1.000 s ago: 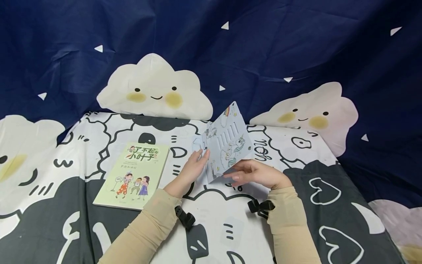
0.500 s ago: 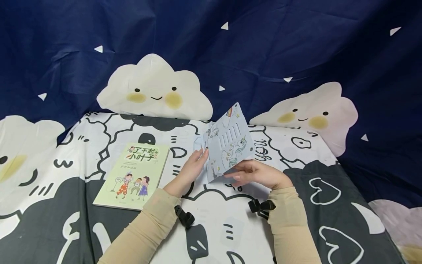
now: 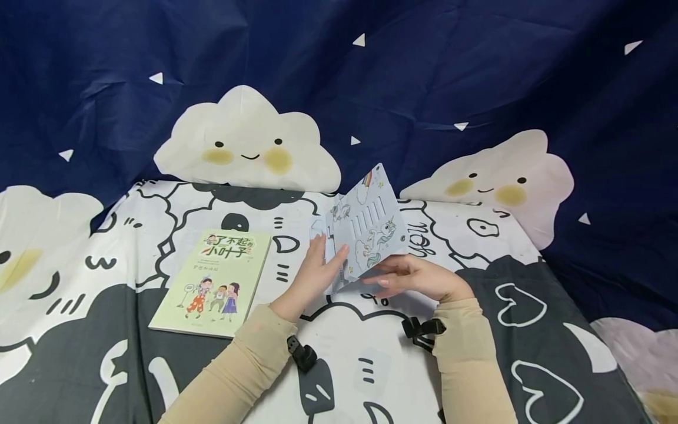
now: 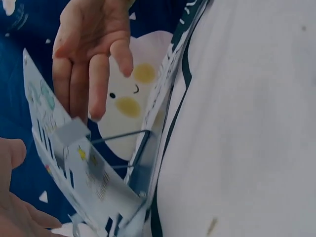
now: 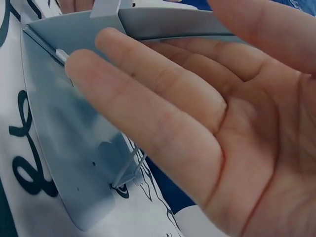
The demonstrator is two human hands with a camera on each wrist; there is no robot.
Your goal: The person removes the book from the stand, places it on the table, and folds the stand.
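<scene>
A pale-blue folding book stand (image 3: 362,227) with unicorn prints and slots stands tilted in the middle of the table. My left hand (image 3: 313,272) is at its lower left edge, thumb overlapping the printed front and fingers reaching along the side. Behind the panel's lower right, my right hand (image 3: 421,275) has its fingers stretched out under the raised plate. The right wrist view shows the stand's flat base (image 5: 69,138) below those fingers. Thin wire legs (image 4: 118,136) join panel and base in the left wrist view.
A green storybook (image 3: 214,280) with cartoon children on its cover lies flat to the left of my left hand. A cartoon-print cloth (image 3: 349,335) covers the table. At the back hangs a navy curtain (image 3: 413,76) with smiling clouds.
My left hand has shifted slightly right, and its thumb now overlaps the stand's front. The panel has swung a little to the right. My right hand has barely moved.
</scene>
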